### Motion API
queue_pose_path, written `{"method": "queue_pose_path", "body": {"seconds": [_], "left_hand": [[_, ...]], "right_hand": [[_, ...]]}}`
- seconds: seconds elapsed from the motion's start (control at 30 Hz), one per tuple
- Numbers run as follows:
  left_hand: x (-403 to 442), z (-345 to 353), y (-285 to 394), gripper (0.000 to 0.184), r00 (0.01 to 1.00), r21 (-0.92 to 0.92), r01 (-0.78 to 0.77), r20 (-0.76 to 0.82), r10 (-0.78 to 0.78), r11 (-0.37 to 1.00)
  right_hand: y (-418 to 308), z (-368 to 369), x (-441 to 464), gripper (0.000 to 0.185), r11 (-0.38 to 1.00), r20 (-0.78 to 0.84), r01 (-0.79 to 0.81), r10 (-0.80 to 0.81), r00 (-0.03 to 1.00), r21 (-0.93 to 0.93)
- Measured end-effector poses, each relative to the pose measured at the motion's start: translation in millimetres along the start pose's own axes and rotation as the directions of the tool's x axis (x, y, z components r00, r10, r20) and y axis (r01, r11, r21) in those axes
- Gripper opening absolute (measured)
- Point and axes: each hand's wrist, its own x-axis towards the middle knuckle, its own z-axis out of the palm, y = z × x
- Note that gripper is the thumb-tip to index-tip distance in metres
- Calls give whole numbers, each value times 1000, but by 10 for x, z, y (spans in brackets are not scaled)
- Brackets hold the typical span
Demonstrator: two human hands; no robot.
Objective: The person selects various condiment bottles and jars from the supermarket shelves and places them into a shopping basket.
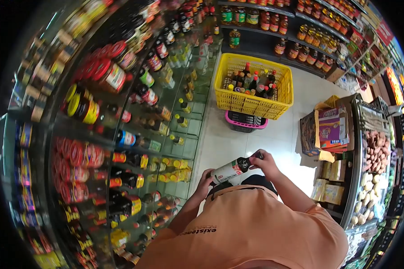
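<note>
A dark bottle with a large pale label [228,173] is held tilted in front of my waist, its neck end toward the right. My left hand [205,181] is closed around its base end. At the neck end, my right hand [265,163] is closed, its fingers around the dark top. Beyond my hands on the floor stands a yellow plastic basket [251,107] with several upright bottles [251,83] in it, most with dark contents and coloured caps. Right behind my hands, a black basket with a pink rim [246,127] sits partly beneath the yellow one.
Glass shelves [191,134] on the left carry rows of bottles and red-lidded jars [112,74]. Oil bottles [274,23] line the back shelves. To the right are cardboard boxes [334,127] and a produce stand with potatoes [366,197]. Pale floor tiles [274,139] run between.
</note>
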Motion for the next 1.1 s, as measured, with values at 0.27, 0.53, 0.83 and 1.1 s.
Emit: {"method": "queue_pose_path", "body": {"seconds": [0.27, 0.53, 0.83, 1.1], "left_hand": [[1222, -4, -124, 35, 968, 252, 137, -240, -76, 958], [766, -801, -1372, 29, 788, -214, 309, -487, -376, 927], [719, 237, -1482, 41, 746, 325, 583, -576, -334, 744], [1126, 804, -1063, 46, 723, 291, 563, -627, -291, 774]], "right_hand": [[-887, -1319, 850, 24, 861, -297, 261, -412, 861, -437], [-1690, -2573, 2327, 35, 368, -181, 83, -627, 758, -926], [-1140, -3334, 3966, 37, 270, -91, -13, -280, 956, -963], [-519, -3560, 4673, 29, 200, -34, -21, -60, 998, -980]]}}
